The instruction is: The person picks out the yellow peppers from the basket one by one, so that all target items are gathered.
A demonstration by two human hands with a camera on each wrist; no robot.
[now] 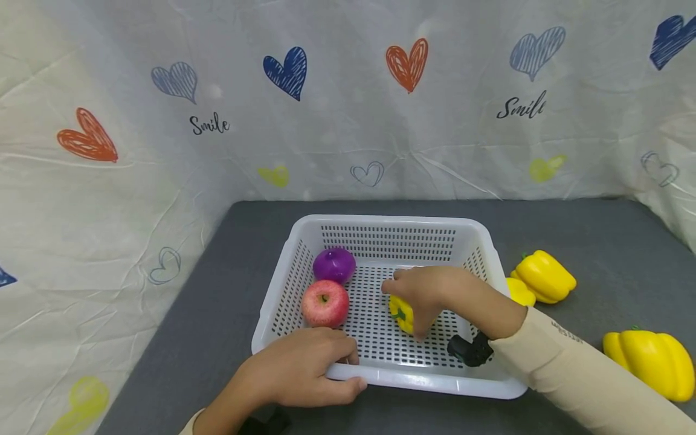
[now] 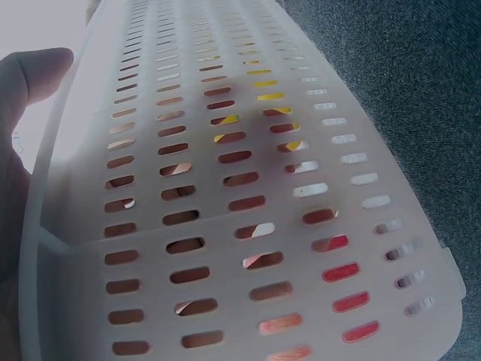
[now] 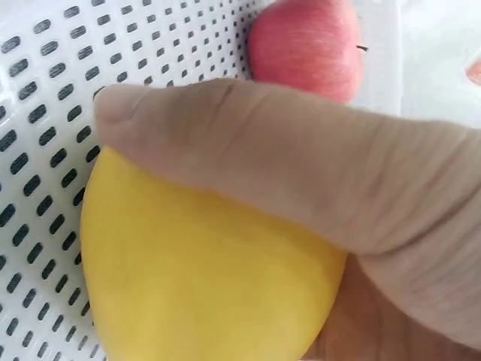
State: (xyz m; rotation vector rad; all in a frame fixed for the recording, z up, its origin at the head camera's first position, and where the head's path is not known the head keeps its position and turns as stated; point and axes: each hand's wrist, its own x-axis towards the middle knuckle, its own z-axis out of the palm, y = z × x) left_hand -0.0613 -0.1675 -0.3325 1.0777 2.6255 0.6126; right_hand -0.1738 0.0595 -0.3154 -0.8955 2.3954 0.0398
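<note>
A white perforated plastic basket [image 1: 388, 222] stands on the dark table. My left hand [image 1: 304, 368] holds its near rim, with the thumb outside and the fingers over the inner side; the left wrist view shows the thumb [image 2: 37, 75] beside the slotted wall [image 2: 75, 286]. Inside the basket, my right hand [image 1: 429, 293] grips a yellow bell pepper [image 1: 401, 315] low over the floor. Up close, the thumb [image 3: 225, 135] lies across that pepper [image 3: 203, 278]. A red apple [image 1: 325, 303] and a purple onion-like vegetable [image 1: 334, 264] sit at the basket's left side.
Right of the basket lie a yellow bell pepper [image 1: 545, 277], a partly hidden yellow item [image 1: 521, 292] against it, and another yellow pepper [image 1: 649, 362] nearer the front. A black wrist device [image 1: 470, 349] hangs under my right wrist. A heart-printed sheet [image 1: 337, 133] stands behind the table.
</note>
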